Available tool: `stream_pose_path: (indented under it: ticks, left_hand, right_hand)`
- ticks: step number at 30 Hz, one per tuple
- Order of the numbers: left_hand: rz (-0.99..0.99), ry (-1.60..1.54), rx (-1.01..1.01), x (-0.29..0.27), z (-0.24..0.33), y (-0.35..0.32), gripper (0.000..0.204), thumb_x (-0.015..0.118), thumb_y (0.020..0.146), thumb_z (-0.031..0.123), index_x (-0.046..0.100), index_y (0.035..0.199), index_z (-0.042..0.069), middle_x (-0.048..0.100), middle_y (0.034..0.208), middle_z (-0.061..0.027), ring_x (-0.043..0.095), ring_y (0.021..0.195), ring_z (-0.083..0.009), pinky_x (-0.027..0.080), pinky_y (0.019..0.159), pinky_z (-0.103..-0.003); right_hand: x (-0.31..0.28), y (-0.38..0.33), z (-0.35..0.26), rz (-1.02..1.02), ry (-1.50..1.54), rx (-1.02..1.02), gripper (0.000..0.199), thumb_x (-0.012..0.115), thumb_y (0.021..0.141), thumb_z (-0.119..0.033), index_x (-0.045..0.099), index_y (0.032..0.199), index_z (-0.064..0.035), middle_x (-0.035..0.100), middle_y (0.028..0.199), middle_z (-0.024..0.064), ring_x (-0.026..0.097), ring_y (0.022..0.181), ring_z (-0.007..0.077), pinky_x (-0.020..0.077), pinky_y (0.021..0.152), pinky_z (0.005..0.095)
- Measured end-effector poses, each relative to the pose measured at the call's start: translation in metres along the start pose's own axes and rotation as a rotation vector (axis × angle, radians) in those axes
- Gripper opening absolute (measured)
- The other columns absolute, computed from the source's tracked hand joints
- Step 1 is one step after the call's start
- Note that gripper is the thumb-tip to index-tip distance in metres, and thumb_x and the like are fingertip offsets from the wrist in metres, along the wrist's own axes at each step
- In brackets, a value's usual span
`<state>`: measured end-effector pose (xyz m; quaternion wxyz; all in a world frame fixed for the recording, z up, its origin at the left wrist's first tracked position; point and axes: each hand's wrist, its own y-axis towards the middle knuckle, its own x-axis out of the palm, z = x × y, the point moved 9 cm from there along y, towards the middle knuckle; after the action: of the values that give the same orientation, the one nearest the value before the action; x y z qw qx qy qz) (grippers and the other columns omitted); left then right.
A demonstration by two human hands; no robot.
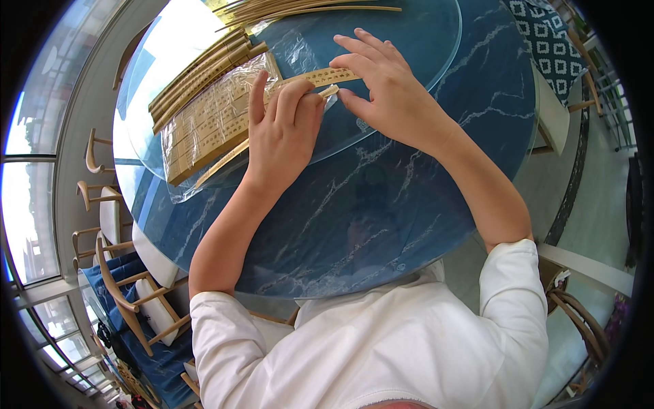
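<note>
My left hand point(286, 133) is closed around a narrow bamboo strip point(225, 162), its index finger raised. A pale end piece point(329, 91) shows past the left fingertips, seemingly the far end of that strip. Next to this end is the thumb of my right hand point(392, 88); its fingers are apart and stretched over a flat bamboo slip point(310, 78) with rows of dark characters. Whether the right fingertips touch the slip I cannot tell. Left of my hands lies a stack of lettered bamboo slips point(211, 126) in clear plastic wrap.
Several bare bamboo strips point(204, 75) lie along the stack's far side. More thin sticks point(306, 8) rest at the far edge. A glass turntable point(436, 68) covers part of the round blue marbled table point(354, 225). Wooden chairs point(143, 300) stand to the left.
</note>
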<state>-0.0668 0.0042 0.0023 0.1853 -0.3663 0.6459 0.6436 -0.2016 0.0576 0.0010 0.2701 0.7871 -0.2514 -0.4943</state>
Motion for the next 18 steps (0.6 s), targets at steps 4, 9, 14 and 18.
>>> stream_pose_path:
  ticks: [4, 9, 14, 18]
  left_hand:
    - [0.012, -0.002, 0.033, -0.004, 0.005, -0.001, 0.019, 0.076, 0.095, 0.015, 0.064, 0.109, 0.011, 0.059, 0.12, -0.0016, 0.065, 0.108, -0.0182, 0.034, 0.124, -0.051]
    - [-0.057, 0.073, -0.081, -0.004, -0.007, 0.0, 0.03, 0.078, 0.094, 0.021, 0.064, 0.117, 0.01, 0.063, 0.127, -0.0009, 0.066, 0.116, -0.0197, 0.032, 0.126, -0.053]
    - [-0.234, 0.205, -0.188, -0.019, -0.029, -0.014, 0.038, 0.079, 0.095, 0.026, 0.065, 0.126, 0.01, 0.071, 0.13, -0.0059, 0.066, 0.126, -0.0236, 0.025, 0.129, -0.053]
    - [-0.291, 0.292, -0.224, -0.029, -0.046, -0.042, 0.039, 0.076, 0.095, 0.021, 0.067, 0.131, 0.009, 0.073, 0.128, -0.0057, 0.064, 0.13, -0.023, 0.017, 0.131, -0.059]
  right_hand:
    - [0.005, 0.0, -0.022, -0.096, -0.116, -0.212, 0.017, 0.076, 0.094, -0.018, 0.078, 0.109, -0.0096, 0.067, 0.143, 0.0069, 0.047, 0.149, 0.0279, 0.0226, 0.128, 0.059]
    - [0.006, 0.002, -0.024, -0.067, -0.297, -0.335, 0.012, 0.079, 0.092, -0.016, 0.079, 0.103, -0.0129, 0.068, 0.141, 0.0024, 0.048, 0.149, 0.0221, 0.0192, 0.131, 0.0555]
    - [0.001, 0.005, -0.004, -0.118, -0.399, -0.335, 0.008, 0.076, 0.092, -0.016, 0.079, 0.098, -0.0115, 0.071, 0.135, 0.0022, 0.05, 0.146, 0.0205, 0.0199, 0.131, 0.0553]
    - [-0.006, 0.007, 0.005, -0.107, -0.414, -0.307, 0.007, 0.077, 0.091, -0.015, 0.078, 0.098, -0.0113, 0.072, 0.132, 0.0024, 0.051, 0.145, 0.0197, 0.0197, 0.131, 0.055]
